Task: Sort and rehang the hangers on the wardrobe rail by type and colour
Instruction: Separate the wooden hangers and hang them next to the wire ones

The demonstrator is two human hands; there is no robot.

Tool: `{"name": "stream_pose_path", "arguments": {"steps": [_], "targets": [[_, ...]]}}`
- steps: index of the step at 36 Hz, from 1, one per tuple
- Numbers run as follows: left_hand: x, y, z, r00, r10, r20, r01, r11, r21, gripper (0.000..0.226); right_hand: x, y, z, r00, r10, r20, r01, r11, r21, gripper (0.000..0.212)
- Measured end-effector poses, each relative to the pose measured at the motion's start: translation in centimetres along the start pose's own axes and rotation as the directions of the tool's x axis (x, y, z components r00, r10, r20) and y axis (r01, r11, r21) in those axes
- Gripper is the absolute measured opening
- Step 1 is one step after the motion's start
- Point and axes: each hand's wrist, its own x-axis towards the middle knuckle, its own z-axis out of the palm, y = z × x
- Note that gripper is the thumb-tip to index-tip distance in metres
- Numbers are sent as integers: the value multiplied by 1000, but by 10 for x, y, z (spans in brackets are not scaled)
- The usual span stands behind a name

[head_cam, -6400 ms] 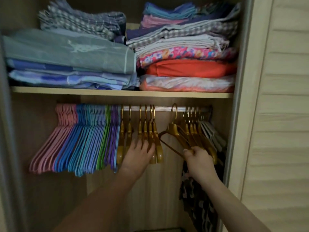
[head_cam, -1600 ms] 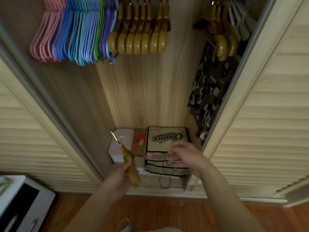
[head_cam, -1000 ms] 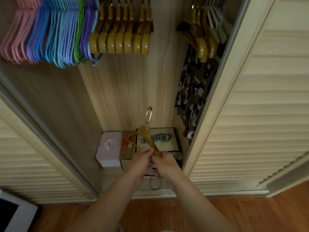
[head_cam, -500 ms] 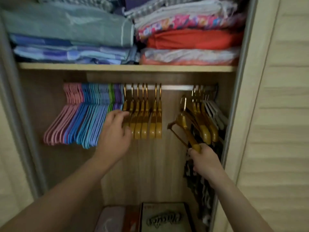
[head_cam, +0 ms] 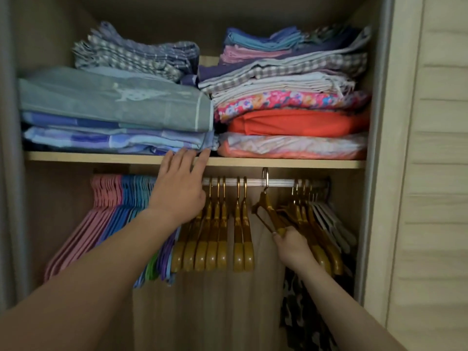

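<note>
A silver wardrobe rail [head_cam: 278, 183] runs under a wooden shelf [head_cam: 291, 163]. On its left hang pink [head_cam: 101, 198], blue [head_cam: 131, 198] and purple thin hangers, then a row of gold hangers [head_cam: 217, 239]. My right hand [head_cam: 291, 245] grips the lower arm of one gold hanger [head_cam: 267, 211] whose hook sits over the rail in the gap. More gold hangers [head_cam: 311, 224] and white ones [head_cam: 334, 224] hang at the right. My left hand [head_cam: 177, 188] reaches up with straight fingers touching the shelf edge, in front of the rail.
Folded linens and clothes [head_cam: 291, 122] are stacked on the shelf. A camouflage garment [head_cam: 304, 312] hangs at the lower right. A louvred sliding door [head_cam: 435, 173] stands on the right and a door frame [head_cam: 10, 173] on the left.
My right hand has lifted the gold hanger so its hook now sits over the rail. My left hand has moved up from the gold hangers to the shelf edge. The camera tilted up.
</note>
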Motion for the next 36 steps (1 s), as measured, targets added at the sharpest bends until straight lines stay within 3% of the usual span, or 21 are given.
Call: {"name": "stream_pose_path", "arguments": {"steps": [11, 16, 20, 27, 30, 32, 34, 36], "targets": [[2, 6, 5, 999, -23, -32, 24, 999, 35, 91, 5, 21, 41, 993, 28, 117, -41, 993, 109, 17], [3, 10, 7, 999, -43, -28, 44, 998, 45, 91, 8, 22, 56, 995, 9, 95, -19, 995, 98, 23], [3, 6, 8, 999, -26, -23, 28, 998, 48, 92, 8, 26, 62, 993, -28, 112, 20, 997, 72, 42], [1, 9, 8, 999, -30, -35, 32, 999, 42, 89, -9, 20, 45, 986, 1, 167, -11, 998, 55, 45], [0, 9, 7, 999, -32, -35, 34, 998, 57, 91, -13, 34, 25, 984, -169, -53, 162, 980, -113, 35], [0, 10, 9, 998, -39, -41, 41, 997, 60, 91, -14, 48, 8, 910, -362, -201, 255, 872, -417, 23], [0, 12, 10, 997, -54, -46, 57, 997, 61, 90, -11, 65, -5, 847, -501, -179, 241, 661, -710, 30], [1, 15, 12, 996, -74, -49, 77, 995, 58, 90, -3, 82, -16, 867, -491, -90, 197, 501, -843, 55]]}}
